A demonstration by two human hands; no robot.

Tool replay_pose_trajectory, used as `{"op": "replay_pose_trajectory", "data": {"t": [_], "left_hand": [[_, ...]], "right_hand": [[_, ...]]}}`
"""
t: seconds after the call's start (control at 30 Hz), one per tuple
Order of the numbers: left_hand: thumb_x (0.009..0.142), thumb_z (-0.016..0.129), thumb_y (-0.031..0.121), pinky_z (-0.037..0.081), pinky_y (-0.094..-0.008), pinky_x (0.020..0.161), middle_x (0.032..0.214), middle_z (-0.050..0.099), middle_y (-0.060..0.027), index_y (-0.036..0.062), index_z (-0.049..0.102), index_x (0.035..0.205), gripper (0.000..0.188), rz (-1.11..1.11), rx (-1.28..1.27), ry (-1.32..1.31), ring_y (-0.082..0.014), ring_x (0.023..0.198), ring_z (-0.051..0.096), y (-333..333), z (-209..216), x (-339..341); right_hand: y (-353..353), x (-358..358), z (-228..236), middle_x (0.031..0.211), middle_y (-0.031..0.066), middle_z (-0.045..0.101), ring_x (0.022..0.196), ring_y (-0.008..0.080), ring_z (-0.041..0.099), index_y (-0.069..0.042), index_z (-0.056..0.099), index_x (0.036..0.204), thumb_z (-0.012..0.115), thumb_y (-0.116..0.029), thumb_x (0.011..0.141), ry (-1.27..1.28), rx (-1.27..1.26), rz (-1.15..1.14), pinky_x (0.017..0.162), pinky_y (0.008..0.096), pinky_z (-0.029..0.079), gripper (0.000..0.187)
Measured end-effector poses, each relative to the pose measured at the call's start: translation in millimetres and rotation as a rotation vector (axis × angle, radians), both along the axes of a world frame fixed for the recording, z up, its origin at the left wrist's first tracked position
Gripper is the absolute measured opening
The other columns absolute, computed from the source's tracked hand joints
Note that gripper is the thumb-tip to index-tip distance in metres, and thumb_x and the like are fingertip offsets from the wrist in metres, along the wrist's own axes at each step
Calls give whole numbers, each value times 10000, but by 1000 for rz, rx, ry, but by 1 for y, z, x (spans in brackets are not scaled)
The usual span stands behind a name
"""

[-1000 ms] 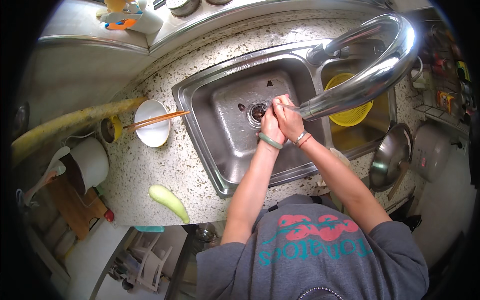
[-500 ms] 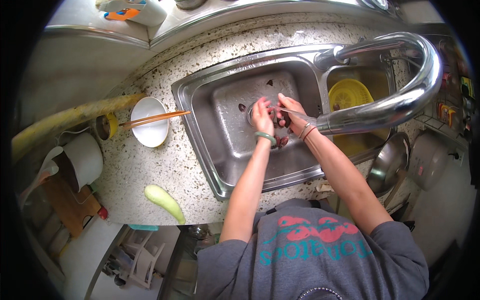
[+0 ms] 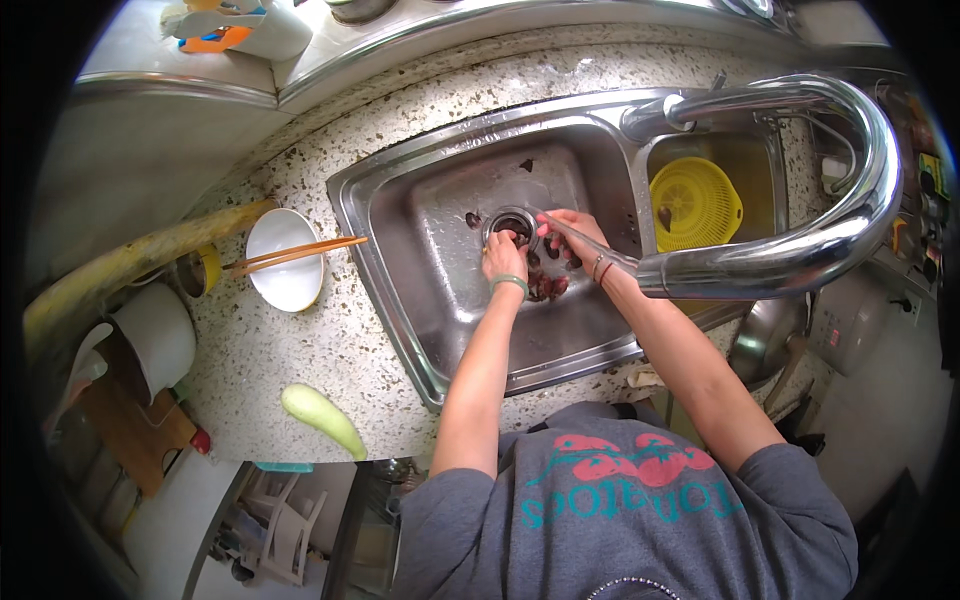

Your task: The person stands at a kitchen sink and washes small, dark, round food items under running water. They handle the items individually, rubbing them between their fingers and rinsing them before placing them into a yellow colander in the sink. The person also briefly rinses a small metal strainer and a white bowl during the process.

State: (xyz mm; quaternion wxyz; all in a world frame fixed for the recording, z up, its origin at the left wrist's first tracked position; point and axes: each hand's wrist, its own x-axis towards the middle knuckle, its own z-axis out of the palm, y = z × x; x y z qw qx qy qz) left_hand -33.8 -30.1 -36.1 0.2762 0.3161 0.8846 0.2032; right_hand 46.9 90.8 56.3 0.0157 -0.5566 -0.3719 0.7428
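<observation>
Dark red-brown, soft-looking pieces (image 3: 547, 287) lie wet in the main basin of the steel sink (image 3: 435, 290). My left hand (image 3: 502, 259) reaches to the round drain (image 3: 512, 213). Its fingers are curled over dark scraps there; what they grip is partly hidden. Just to the right, under the thin stream of water from the tap (image 3: 740, 270), my right hand (image 3: 577, 236) has its fingers bent around several of the dark pieces. Single scraps stick to the basin floor left of the drain and farther back.
A yellow colander (image 3: 690, 225) with a dark scrap inside stands in the smaller right basin. Left of the sink are a white bowl (image 3: 270, 285) with chopsticks (image 3: 310, 247) across it and a pale green gourd (image 3: 322, 418). A metal pan (image 3: 760, 345) is at the right.
My left hand has moved left and down to the drain, its fingers curling. My right hand stays by the water stream. The hands are farther apart, and the view has shifted slightly.
</observation>
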Motion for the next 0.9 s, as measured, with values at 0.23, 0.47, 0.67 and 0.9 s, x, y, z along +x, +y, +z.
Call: {"op": "replay_pose_trajectory", "data": {"t": [0.23, 0.47, 0.67, 0.9], "left_hand": [[777, 609, 1, 468, -272, 655, 891, 537, -67, 48, 556, 1117, 347, 216, 450, -236, -139, 734, 544, 23, 69, -3], [786, 554, 7, 454, -374, 746, 950, 486, -144, 81, 483, 1223, 449, -65, 447, -85, -302, 849, 538, 28, 103, -12], [846, 486, 79, 450, -390, 703, 935, 491, -132, 89, 541, 1122, 282, -176, 273, 58, -328, 793, 555, 35, 129, -13], [943, 414, 343, 446, -258, 586, 832, 583, -36, 64, 625, 1001, 354, 510, 646, -1064, -119, 699, 546, 61, 113, -25]], "right_hand": [[-10, -9, 20, 852, 9, 632, 744, 78, 546, 1, 585, 1087, 619, -250, 842, 146, 70, 141, 672, 216, 446, 353], [-23, -22, 37, 806, -20, 601, 751, 69, 508, -24, 617, 915, 546, -284, 890, 196, 194, -28, 683, 235, 439, 271], [-18, -8, 0, 634, -61, 502, 478, 34, 385, -103, 622, 1001, 502, -289, 903, 162, 19, -45, 408, 193, 281, 242], [-13, -20, 47, 713, -63, 517, 554, 34, 436, -100, 604, 1025, 563, -285, 871, 337, 10, -253, 435, 176, 331, 244]]}}
